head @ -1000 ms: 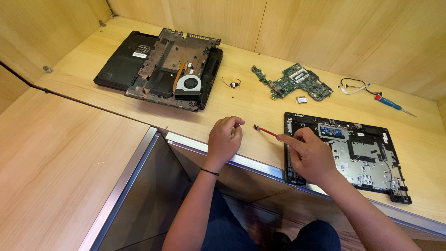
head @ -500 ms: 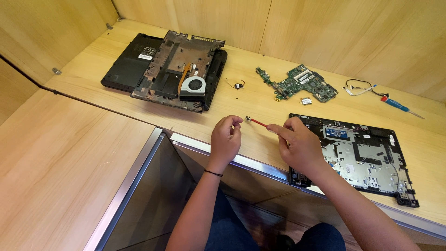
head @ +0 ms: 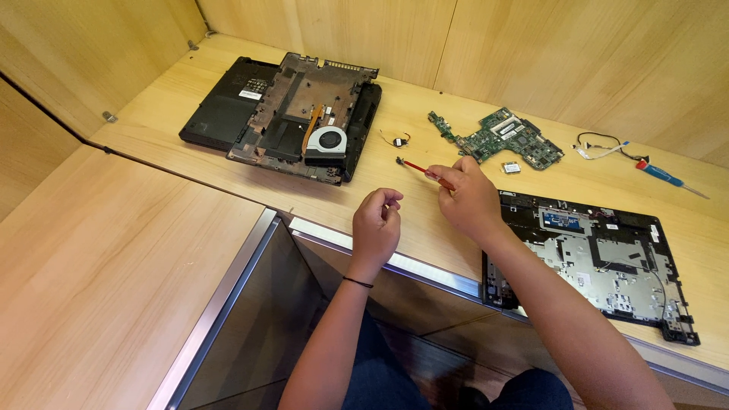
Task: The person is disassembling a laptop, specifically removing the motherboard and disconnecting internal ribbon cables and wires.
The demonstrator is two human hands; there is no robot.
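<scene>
The wooden desk (head: 228,152) carries, at the far left, a black laptop base (head: 285,114) opened up with its round fan (head: 329,141) showing, and at the near right a dark laptop cover panel (head: 600,262) whose near edge the right forearm crosses. Between them, farther back, lies a green circuit board (head: 501,137).

Against the earlier views, the two hands have drawn apart: the right hand (head: 472,201) has lifted the red-handled screwdriver (head: 425,171) away, its tip now pointing far and left, clear of the left hand (head: 377,228). The right hand grips that handle; the left hand's fingers are pinched together near the desk's near edge. Judging by this, a small part has probably come off the tip, but whatever the pinch holds is too small to see. A blue screwdriver (head: 668,177) lies far right.
</scene>
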